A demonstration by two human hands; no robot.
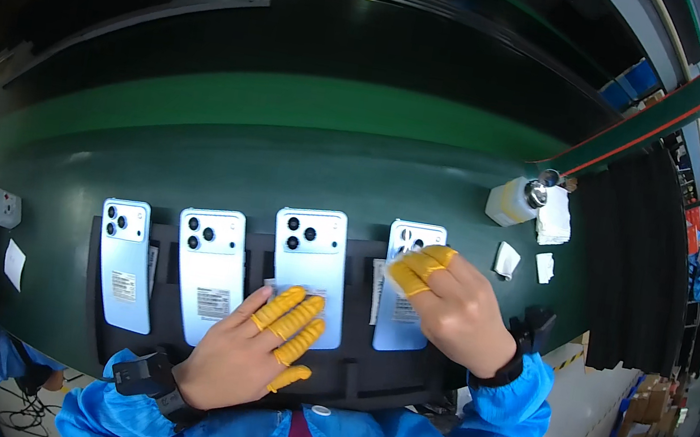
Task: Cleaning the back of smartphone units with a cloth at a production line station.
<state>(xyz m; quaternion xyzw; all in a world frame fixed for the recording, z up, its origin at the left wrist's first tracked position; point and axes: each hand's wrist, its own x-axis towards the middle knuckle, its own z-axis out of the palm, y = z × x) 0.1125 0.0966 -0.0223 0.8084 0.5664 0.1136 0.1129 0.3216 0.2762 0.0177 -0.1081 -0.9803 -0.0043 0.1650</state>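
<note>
Four pale blue phones lie face down on a black tray [350, 372]. The left hand [244, 352] rests flat and unclenched on the third phone [310, 271]. The right hand [454, 306] pinches a small white wipe [397, 273] against the fourth phone [403, 303] (last in the row), so the wiping looks nearly finished.

Four light blue phones lie back-up in a row on a black tray [350, 372]. The third phone [311, 258] sits under yellow-capped fingers; the fourth phone [401, 321] has a small white wipe [396, 277] pressed near its cameras.

4 phones [308, 274] side by side on tray [349, 377]; bottle [513, 201] behind, right.
</note>
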